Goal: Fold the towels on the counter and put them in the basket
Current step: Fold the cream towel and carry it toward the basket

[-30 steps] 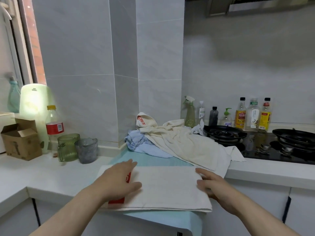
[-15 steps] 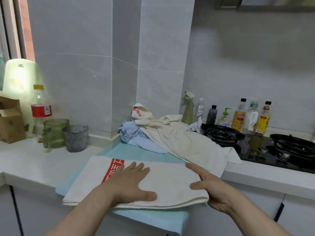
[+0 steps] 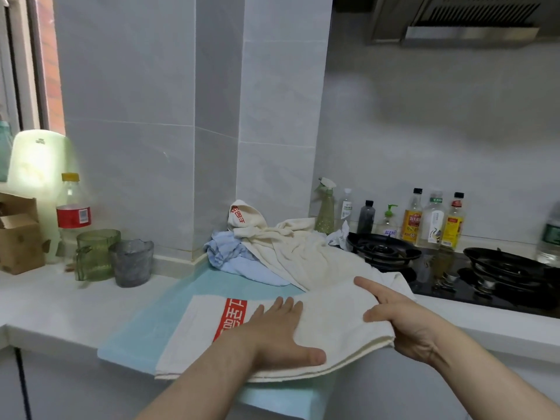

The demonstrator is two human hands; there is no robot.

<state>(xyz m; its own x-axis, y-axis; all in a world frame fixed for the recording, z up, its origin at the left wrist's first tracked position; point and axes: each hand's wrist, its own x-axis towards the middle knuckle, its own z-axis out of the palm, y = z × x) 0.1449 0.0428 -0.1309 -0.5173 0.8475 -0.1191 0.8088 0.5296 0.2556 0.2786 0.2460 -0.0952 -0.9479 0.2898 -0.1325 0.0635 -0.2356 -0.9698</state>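
White stone counter (image 3: 45,307) runs across the near part of the kitchen, with a pale blue cloth (image 3: 169,322) spread on it and hanging over its near edge; on that cloth lies a folded cream towel with a red printed band (image 3: 333,322), its near edge jutting past the counter's edge; the left hand (image 3: 278,334) lies flat on the towel's middle, fingers straight, thumb spread to the right, grasping nothing; the right hand (image 3: 403,325) grips the towel's right end, thumb on top, forefinger straight along the far corner, the other fingers hidden under the fabric, and that end is raised a little; just beyond, right up against the folded towel, a crumpled cream towel (image 3: 303,256) drapes over a bunched light blue towel (image 3: 230,259) at the foot of the grey tiled pillar (image 3: 272,116); to the left stand a green glass mug (image 3: 97,253) and a grey glass tumbler (image 3: 131,262) side by side, a clear plastic bottle with a red label (image 3: 72,213) behind them and a brown cardboard box (image 3: 18,234) at the far left; to the right a black gas hob (image 3: 454,283) sits in the counter, with a green spray bottle (image 3: 325,207) and a row of bottles (image 3: 430,219) along the wall behind it; a steel range hood (image 3: 469,22) hangs above.
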